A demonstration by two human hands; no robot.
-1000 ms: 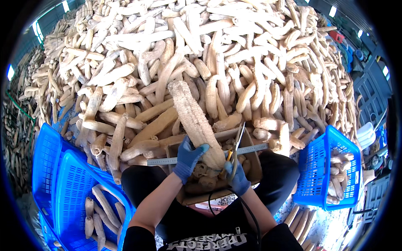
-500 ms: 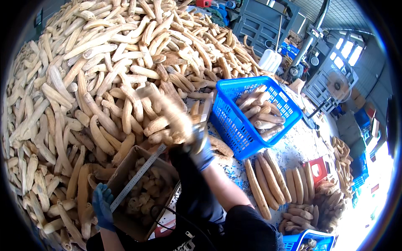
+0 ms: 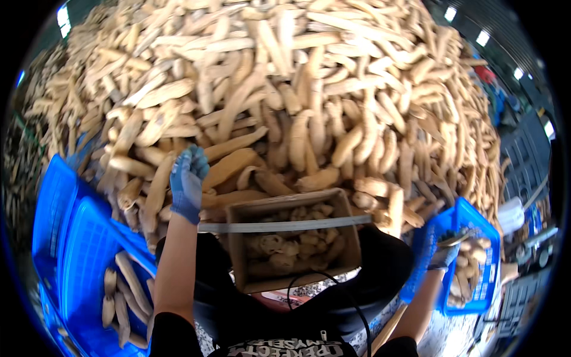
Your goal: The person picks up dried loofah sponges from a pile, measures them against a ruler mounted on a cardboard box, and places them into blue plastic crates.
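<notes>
My left hand (image 3: 188, 181), in a blue glove, reaches to the near edge of a big heap of long tan roots (image 3: 238, 107). Its fingers are bent but apart, and no root shows in them. At the right, my gloved right hand (image 3: 443, 257) is over the rim of a blue basket (image 3: 492, 279) with roots (image 3: 470, 271) inside. Its fingers are closed around a thin curved tool, too blurred to name. Between my knees stands a cardboard box (image 3: 237, 253) holding short root pieces (image 3: 291, 244). A ruler (image 3: 285, 226) lies across the box.
Blue plastic crates (image 3: 77, 238) stand at my left, with several long roots (image 3: 125, 297) in one. A black cord (image 3: 342, 285) loops in front of my body. Beyond the right basket stands a white jug (image 3: 510, 215).
The view has swung left. My right hand has moved from beside the box to the blue basket, and the blurred root near it is gone. My left hand has moved from the ruler to the heap.
</notes>
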